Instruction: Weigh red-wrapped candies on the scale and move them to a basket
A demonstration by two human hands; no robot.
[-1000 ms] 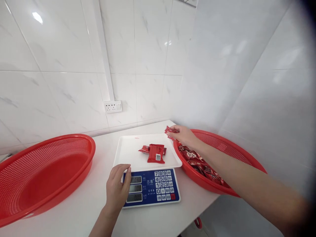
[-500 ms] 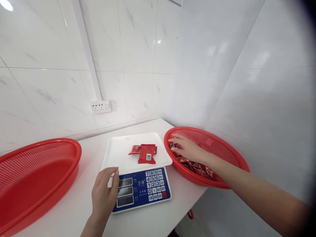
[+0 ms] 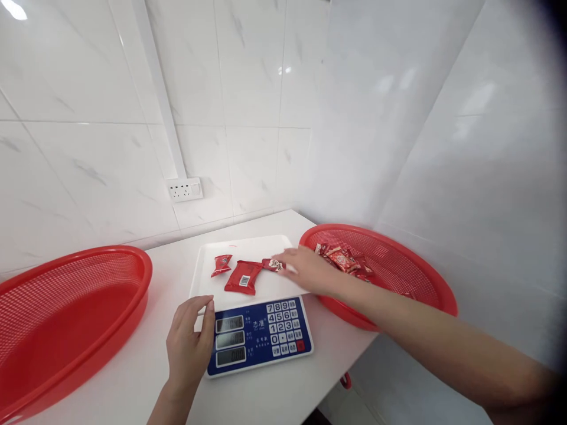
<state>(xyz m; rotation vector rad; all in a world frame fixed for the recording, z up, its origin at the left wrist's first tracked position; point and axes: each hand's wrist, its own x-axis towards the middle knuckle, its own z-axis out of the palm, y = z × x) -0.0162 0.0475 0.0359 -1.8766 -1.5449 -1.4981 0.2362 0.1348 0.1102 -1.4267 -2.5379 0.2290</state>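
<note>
A blue-faced digital scale (image 3: 259,333) with a white weighing tray (image 3: 208,282) stands on the white counter. Three red snack packets lie on the tray: a small one (image 3: 220,264), a larger one with a barcode (image 3: 243,276), and a small one (image 3: 273,264) at the right. My right hand (image 3: 308,273) reaches over the tray's right edge, fingers stretched out, fingertips at that right packet. My left hand (image 3: 189,345) rests with loosely curved fingers on the scale's front left corner, beside the displays, holding nothing.
A red mesh basket (image 3: 411,277) at the right, against the tiled wall, holds several red packets (image 3: 343,258). A larger red mesh basket (image 3: 66,319) with nothing visible inside sits at the left. A wall socket (image 3: 185,189) is behind the scale. The counter edge runs below the scale.
My right hand came out of the right basket and moved left over the tray. The packets on the tray now lie spread apart. My left hand stayed at the scale's corner.
</note>
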